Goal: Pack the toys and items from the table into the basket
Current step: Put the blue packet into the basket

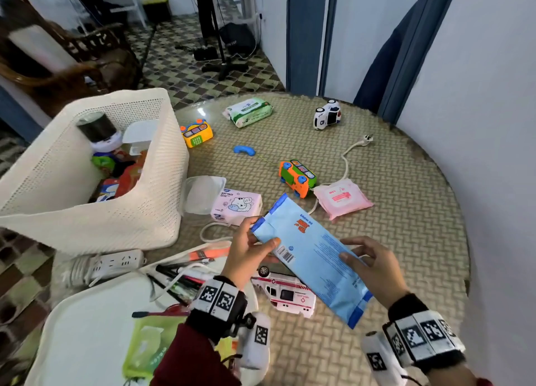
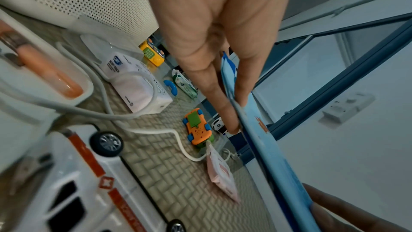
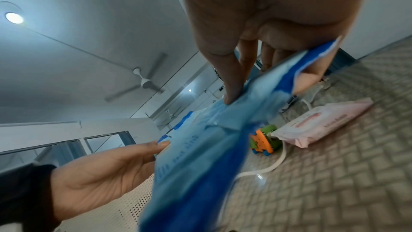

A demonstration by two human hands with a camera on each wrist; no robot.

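Woven round table (image 1: 391, 211), flat glossy blue wipes pack (image 1: 313, 255) held by both hands

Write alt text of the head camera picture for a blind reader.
Two hands, left and right, hold a blue wipes pack above a round woven table strewn with toys; a white basket stands at left.

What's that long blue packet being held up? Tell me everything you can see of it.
The blue wipes pack is a flat, soft plastic pouch, pale blue with darker blue sealed ends, small print, a barcode and "30 WIPES". It is held tilted above the table, over the toy ambulance. The left hand pinches its far end; the right hand holds its near half.
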